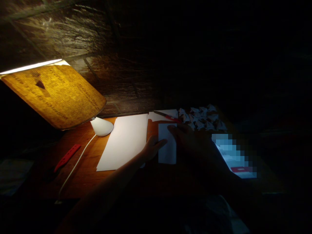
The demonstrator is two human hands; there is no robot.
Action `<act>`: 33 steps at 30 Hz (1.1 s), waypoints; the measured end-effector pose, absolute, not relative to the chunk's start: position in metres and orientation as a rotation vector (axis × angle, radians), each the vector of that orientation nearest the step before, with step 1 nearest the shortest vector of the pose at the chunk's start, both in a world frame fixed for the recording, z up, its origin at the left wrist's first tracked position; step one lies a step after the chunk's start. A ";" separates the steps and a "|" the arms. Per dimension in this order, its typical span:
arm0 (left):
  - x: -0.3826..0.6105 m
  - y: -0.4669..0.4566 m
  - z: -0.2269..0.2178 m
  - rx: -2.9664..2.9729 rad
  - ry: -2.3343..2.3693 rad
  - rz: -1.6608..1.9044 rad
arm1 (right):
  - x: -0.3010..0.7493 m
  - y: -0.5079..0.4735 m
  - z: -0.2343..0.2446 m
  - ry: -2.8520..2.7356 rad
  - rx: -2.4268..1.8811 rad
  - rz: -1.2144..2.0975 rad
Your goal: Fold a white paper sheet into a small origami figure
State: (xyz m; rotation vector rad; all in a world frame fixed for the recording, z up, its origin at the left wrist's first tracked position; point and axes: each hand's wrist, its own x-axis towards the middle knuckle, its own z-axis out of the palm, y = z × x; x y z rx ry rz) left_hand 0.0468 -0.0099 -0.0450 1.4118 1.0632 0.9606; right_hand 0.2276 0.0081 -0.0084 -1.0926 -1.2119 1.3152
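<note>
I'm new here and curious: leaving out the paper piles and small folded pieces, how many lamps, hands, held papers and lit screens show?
Lamp: 1
Hands (left hand, right hand): 2
Held paper: 1
Lit screen: 1
Total: 5

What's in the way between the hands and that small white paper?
Nothing that I can see: the left hand and the right hand both touch the small white paper. The red-handled tool lies beyond it, not in between.

sheet [167, 154] — matt paper | tabletop [85, 174] — smooth wood | rough wall [73, 31]
</note>
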 end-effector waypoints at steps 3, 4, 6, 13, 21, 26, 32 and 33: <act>0.047 -0.009 -0.045 1.409 1.034 0.959 | 0.227 0.008 -0.009 -1.161 -1.106 1.312; 0.047 -0.009 -0.046 1.412 1.030 0.959 | 0.227 0.007 -0.009 -1.143 -1.099 1.330; 0.046 -0.009 -0.047 1.415 1.035 0.961 | 0.227 0.007 -0.009 -1.108 -1.086 1.356; 0.042 -0.006 -0.052 1.436 1.108 0.944 | 0.229 0.007 -0.008 -1.162 -1.108 1.266; 0.044 -0.008 -0.047 1.407 1.086 0.964 | 0.230 0.009 -0.008 -1.213 -1.071 1.239; 0.045 -0.008 -0.045 1.401 1.086 0.980 | 0.232 0.015 -0.012 -1.200 -1.030 1.165; 0.046 -0.009 -0.045 1.351 1.084 1.036 | 0.232 0.012 -0.011 -1.315 -1.038 1.245; 0.046 -0.009 -0.044 1.335 1.069 1.065 | 0.232 0.011 -0.011 -1.347 -1.050 1.288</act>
